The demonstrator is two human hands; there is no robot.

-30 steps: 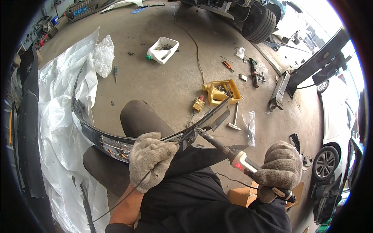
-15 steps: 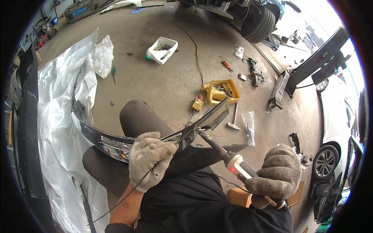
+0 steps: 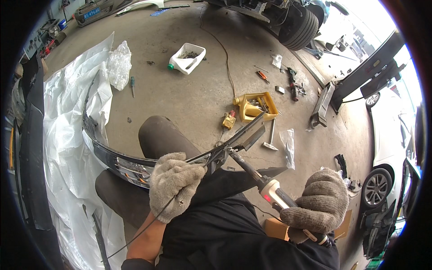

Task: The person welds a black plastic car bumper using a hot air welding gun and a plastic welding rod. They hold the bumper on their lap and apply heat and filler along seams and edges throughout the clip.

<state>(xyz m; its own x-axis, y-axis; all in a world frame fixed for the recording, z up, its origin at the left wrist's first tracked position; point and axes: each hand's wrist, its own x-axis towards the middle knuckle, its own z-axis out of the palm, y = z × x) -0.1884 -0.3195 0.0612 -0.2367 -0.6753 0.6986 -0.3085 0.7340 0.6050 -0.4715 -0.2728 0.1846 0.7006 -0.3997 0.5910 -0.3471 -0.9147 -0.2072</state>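
Across my lap lies a long, curved black car trim piece (image 3: 102, 150) with a clear, lamp-like section; its left end rests by the white sheeting. My left hand (image 3: 174, 186), in a grey knitted glove, is closed around a thin black rod (image 3: 143, 231) whose tail runs down to the lower left. That hand lies against the trim piece. My right hand (image 3: 318, 200), gloved too, grips a soldering iron (image 3: 270, 189) with a white-and-black handle and a lit red light. The iron's tip touches the trim's broken-looking black end (image 3: 219, 155), near the rod's front end.
White sheeting (image 3: 67, 148) covers the floor at left. Ahead stand a cut-open white jug (image 3: 194, 67) and a yellow one (image 3: 241, 109) with tools, beside a hammer (image 3: 272, 135). A lift arm (image 3: 320, 112) and white car (image 3: 388, 135) are at right.
My right hand and the iron's handle have shifted very slightly left. The tip stays on the trim's end, and my left hand holds still.
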